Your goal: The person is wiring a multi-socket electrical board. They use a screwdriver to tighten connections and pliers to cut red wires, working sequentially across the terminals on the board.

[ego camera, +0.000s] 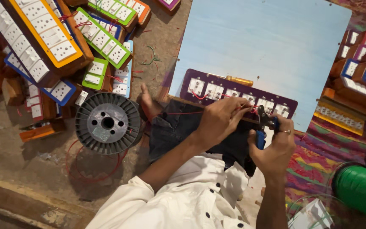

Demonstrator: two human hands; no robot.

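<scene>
My left hand (220, 118) pinches red wire (183, 113) at the purple switch panel (234, 91); my right hand (276, 146) grips blue-handled pliers (264, 125) against its front edge.

The dusty floor (22, 157) carries stacked switch boards (43, 38) toward its far left corner, a grey wire spool (108, 123) near the middle with loose red wire (90, 174) coiled beneath, and a pale blue board (267, 46) at the far edge. A patterned mat (318, 157) covers the right side.

The left hand (221, 118) hid the red wire's (178, 113) end; the right hand (274, 146) covered most of the blue-handled pliers (264, 127); the green spool (361, 188) was blurred.
</scene>
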